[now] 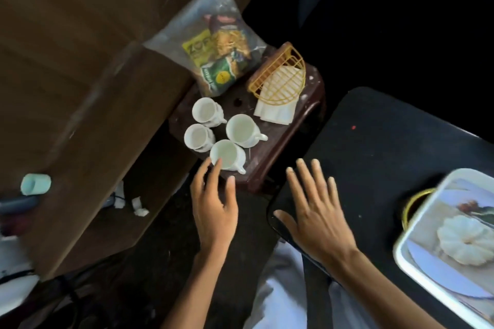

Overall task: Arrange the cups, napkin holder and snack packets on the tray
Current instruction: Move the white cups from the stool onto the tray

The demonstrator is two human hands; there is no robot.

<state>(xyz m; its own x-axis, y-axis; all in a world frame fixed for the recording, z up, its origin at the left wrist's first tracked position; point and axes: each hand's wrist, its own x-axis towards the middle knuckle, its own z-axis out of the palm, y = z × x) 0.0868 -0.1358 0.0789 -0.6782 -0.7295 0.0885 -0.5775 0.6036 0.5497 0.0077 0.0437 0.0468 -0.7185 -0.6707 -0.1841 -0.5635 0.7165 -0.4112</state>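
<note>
On the small dark brown stool [278,139] at centre, four white cups stand upright in a tight cluster at its near left part: the far cup [205,110], the left cup [198,137], the right cup [242,129] with its handle pointing right, and the nearest cup [227,155] with its handle pointing near-right; a clear plastic bag of snack packets [219,53] lies at the far left of the stool, overhanging its far edge; a yellow wire napkin holder [280,75] lies tipped over at the far right, with white napkins [275,112] under it and projecting from its near side. The left hand [213,211] extends to the nearest cup, fingers relaxed and slightly parted, holding nothing; its index fingertip overlaps the cup's near rim, but contact cannot be confirmed. The right hand [318,219] is over the near left corner of the black table [374,141], fingers straight and spread wide, holding nothing; whether it rests on the surface cannot be told. The white-rimmed tray [422,209], with a printed base, sits on the black table at far right, well apart from the stool; no cup, packet or holder is on it. A brown cardboard box [80,61] fills the left.
</note>
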